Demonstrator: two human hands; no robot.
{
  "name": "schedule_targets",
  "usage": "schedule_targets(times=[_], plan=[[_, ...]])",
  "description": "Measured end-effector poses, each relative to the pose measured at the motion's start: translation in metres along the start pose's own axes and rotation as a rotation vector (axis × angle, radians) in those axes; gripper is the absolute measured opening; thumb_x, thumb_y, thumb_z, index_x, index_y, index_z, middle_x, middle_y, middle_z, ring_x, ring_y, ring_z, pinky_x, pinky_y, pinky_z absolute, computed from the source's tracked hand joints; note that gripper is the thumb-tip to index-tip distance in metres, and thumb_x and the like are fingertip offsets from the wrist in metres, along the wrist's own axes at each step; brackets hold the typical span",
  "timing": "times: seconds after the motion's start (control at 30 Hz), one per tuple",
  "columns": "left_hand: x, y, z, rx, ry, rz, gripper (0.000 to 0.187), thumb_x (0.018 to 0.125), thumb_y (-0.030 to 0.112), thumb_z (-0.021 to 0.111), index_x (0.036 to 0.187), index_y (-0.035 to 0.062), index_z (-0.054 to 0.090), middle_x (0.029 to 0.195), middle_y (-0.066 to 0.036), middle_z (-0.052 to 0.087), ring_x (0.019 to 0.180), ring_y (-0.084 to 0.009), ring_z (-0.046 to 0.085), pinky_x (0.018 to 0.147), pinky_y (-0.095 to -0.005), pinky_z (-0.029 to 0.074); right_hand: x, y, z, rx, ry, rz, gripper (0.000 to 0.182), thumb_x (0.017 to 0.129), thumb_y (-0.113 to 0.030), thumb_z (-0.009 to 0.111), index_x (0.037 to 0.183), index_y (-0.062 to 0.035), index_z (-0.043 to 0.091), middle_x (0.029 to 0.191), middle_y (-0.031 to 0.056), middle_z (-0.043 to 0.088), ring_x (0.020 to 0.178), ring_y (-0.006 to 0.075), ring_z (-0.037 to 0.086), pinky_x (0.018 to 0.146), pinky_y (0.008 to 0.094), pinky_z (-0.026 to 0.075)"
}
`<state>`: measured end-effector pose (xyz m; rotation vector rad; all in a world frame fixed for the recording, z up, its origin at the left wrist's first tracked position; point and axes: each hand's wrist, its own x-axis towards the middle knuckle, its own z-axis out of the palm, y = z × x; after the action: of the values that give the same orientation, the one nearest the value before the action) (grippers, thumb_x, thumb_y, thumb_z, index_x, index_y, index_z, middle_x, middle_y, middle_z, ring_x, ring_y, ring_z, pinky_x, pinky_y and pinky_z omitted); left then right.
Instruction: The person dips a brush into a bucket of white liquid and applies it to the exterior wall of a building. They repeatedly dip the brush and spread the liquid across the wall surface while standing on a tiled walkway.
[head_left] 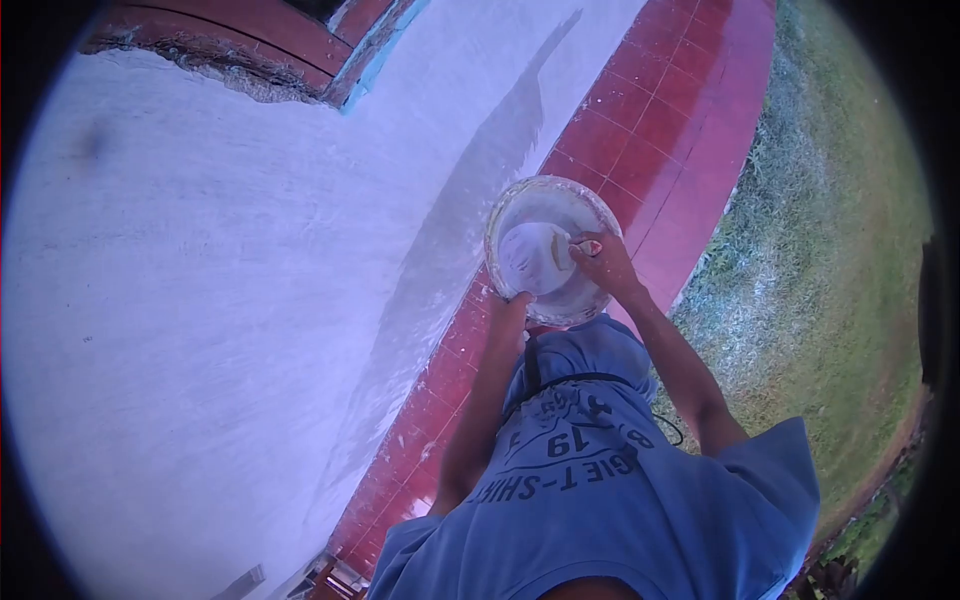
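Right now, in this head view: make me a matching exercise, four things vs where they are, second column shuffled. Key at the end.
Column 1
1. Left hand
2. Right hand
3. Red, square floor tiles
4. Green, ragged grass

Column 2
A. In a band alongside the pale, flat wall
B. Over the inside of the round, whitish, stained basin
C. Along the right side of the picture, beyond the paving
D. At the basin's rim, lower left in the picture

Right pairs: 1-D, 2-B, 3-A, 4-C
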<state>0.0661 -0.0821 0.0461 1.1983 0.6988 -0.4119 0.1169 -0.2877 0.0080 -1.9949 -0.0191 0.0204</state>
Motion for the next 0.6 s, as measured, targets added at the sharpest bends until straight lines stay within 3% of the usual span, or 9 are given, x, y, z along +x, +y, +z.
schedule_targets(times=[0.07,0.2,0.3,0.37,0.4,0.47,0.6], plan=[[0.001,-0.002,0.007,0.095,-0.027,-0.002,0.063,0.079,-0.001,0.056,0.139,0.0036,0.035,0.126,-0.017,0.052,0.108,-0.0293,0.061,0.075,-0.0411,0.06,0.007,0.008,0.006,0.02,-0.032,0.055,0.025,0.077,-0.021,0.071,0.098,-0.0049,0.072,0.08,0.019,0.069,0.075,0.0361,0.068,0.07,0.0401,0.053],[-0.004,-0.006,0.02,0.096,-0.05,0.075,0.064,0.08,-0.001,0.056,0.14,0.0051,0.034,0.126,-0.017,0.052,0.106,-0.0284,0.062,0.073,-0.0392,0.061,0.011,0.019,0.025,-0.131,-0.084,0.047,0.025,0.078,-0.02,0.071,0.097,-0.005,0.072,0.078,0.0189,0.068,0.072,0.0355,0.067,0.069,0.0401,0.053],[-0.012,-0.002,0.03,0.067,0.02,0.05,0.053,0.078,-0.003,0.055,0.13,-0.0002,0.045,0.116,-0.013,0.058,0.101,-0.026,0.063,0.07,-0.0366,0.058,0.01,0.011,0.028,-0.113,-0.14,0.02,0.022,0.078,-0.019,0.07,0.094,-0.0038,0.072,0.076,0.0198,0.067,0.07,0.0371,0.066,0.067,0.0422,0.052],[-0.007,-0.006,0.025,0.055,0.01,0.031,0.055,0.078,-0.003,0.055,0.132,0.0014,0.042,0.117,-0.013,0.057,0.1,-0.0252,0.063,0.069,-0.0363,0.058,0.005,0.005,0.021,0.293,-0.227,0.261,0.017,0.08,-0.018,0.068,0.088,-0.003,0.07,0.076,0.0216,0.066,0.07,0.0399,0.064,0.067,0.0453,0.051],[-0.004,-0.009,0.022,0.052,0.012,0.032,0.055,0.078,-0.003,0.055,0.132,0.0014,0.042,0.117,-0.013,0.057,0.1,-0.0252,0.063,0.069,-0.0363,0.058,0.006,0.006,0.019,0.292,-0.23,0.26,0.017,0.08,-0.018,0.068,0.088,-0.003,0.07,0.076,0.0216,0.066,0.07,0.0399,0.064,0.067,0.0453,0.051],[-0.001,-0.012,0.014,0.086,0.008,0.003,0.065,0.08,0.0,0.055,0.14,0.0065,0.032,0.124,-0.016,0.053,0.105,-0.03,0.062,0.076,-0.0429,0.06,0.006,0.007,0.017,0.186,-0.152,0.238,0.024,0.079,-0.018,0.069,0.099,-0.0047,0.072,0.087,0.0197,0.069,0.074,0.0354,0.067,0.07,0.0418,0.053],[-0.007,-0.007,0.013,0.106,0.043,-0.033,0.066,0.08,-0.001,0.055,0.141,0.0073,0.032,0.124,-0.016,0.052,0.106,-0.0297,0.061,0.076,-0.0433,0.059,0.003,0.013,0.026,-0.146,-0.122,0.047,0.026,0.078,-0.017,0.07,0.102,-0.0049,0.071,0.088,0.0205,0.069,0.077,0.0362,0.067,0.072,0.0419,0.052]])
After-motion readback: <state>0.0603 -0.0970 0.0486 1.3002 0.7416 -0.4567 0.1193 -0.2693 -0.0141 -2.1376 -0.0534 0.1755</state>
